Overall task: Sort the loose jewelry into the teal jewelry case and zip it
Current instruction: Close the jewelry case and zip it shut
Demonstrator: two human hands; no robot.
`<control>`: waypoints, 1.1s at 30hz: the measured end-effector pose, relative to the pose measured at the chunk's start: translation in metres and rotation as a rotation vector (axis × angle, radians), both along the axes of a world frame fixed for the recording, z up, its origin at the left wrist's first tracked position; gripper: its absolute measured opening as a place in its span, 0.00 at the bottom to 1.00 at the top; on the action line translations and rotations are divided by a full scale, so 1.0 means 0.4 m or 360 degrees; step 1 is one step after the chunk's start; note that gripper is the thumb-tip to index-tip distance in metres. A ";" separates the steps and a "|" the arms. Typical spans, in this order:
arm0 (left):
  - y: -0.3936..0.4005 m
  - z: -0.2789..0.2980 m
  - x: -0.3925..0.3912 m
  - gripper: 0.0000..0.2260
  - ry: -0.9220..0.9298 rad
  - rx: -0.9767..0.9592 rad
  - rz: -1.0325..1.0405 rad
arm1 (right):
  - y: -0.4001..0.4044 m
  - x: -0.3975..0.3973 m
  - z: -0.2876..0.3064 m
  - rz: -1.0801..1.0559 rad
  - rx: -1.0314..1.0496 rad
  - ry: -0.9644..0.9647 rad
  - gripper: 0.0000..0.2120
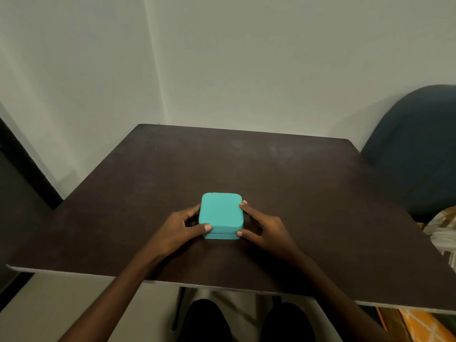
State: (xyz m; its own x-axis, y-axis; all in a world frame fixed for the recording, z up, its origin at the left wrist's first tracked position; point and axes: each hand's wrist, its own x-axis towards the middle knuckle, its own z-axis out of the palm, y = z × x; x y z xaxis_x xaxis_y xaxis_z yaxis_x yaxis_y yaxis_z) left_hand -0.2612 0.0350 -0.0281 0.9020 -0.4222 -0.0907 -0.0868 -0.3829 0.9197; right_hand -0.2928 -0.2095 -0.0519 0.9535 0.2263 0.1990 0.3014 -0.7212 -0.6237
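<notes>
A closed teal jewelry case (220, 214) sits on a dark brown table (308, 193), nearer the front edge than the back and roughly midway between the side edges. The left hand (182, 225) and right hand (261, 225) clamp it from opposite sides, thumbs on the front corners, fingers along the flanks. The case lies straight ahead between both hands, equally near each, its seam facing the person. No loose jewelry shows on the table; the zipper pull cannot be made out.
</notes>
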 end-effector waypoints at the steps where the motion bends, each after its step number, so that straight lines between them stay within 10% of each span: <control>1: 0.001 -0.002 0.000 0.27 -0.0041 0.0041 -0.0034 | -0.001 -0.001 0.000 -0.0007 0.0017 0.0011 0.34; 8: 0.024 -0.011 0.092 0.16 -0.0062 0.0092 0.0191 | 0.040 0.048 0.043 0.0008 0.0081 0.0302 0.48; 16: -0.025 0.002 0.190 0.17 -0.0330 0.0550 -0.0325 | 0.050 0.072 0.040 0.0057 -0.0073 0.0273 0.42; 24: -0.025 0.010 0.197 0.10 0.0049 0.0320 0.0087 | 0.047 0.075 0.044 0.0083 -0.0046 0.0274 0.40; 33: -0.005 0.009 -0.048 0.06 -0.0275 0.0663 0.0458 | 0.048 0.080 0.019 0.0049 -0.0072 0.0293 0.41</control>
